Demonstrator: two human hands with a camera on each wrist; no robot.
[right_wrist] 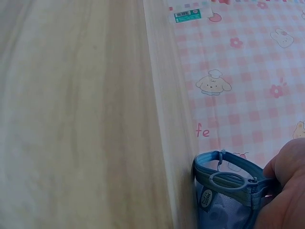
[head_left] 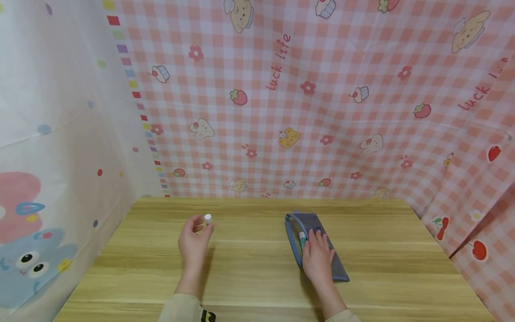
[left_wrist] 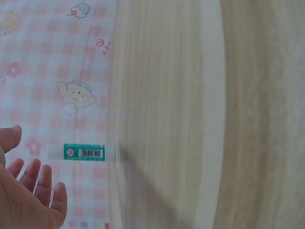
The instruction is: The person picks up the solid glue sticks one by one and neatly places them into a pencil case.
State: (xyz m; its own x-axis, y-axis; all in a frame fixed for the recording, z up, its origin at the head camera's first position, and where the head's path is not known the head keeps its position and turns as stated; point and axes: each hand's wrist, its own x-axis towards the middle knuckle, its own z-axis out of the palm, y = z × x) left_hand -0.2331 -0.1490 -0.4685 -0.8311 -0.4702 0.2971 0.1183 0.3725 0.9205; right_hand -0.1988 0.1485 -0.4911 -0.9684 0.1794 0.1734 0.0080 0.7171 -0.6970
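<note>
A green-and-white glue stick [left_wrist: 90, 152] stands upright on the table at the left. My left hand [head_left: 193, 241] is beside it, fingers loosely curved and apart from it in the left wrist view; in the head view the thumb overlaps its lower part, leaving the white cap [head_left: 208, 218] showing. On the right lies a blue-grey zip pouch [head_left: 339, 270], its mouth spread wide toward the left. My right hand [head_left: 318, 257] lies over it and pinches the rim by the zipper [right_wrist: 243, 188]. A second green glue stick [head_left: 302, 240] shows in the mouth, partly covered by that hand.
The wooden table [head_left: 249, 277] ends at a pink checked curtain [head_left: 257, 116] behind it. White printed cloth [head_left: 72, 134] hangs along the left side. A strap loop [right_wrist: 228, 180] sticks out at the pouch's mouth.
</note>
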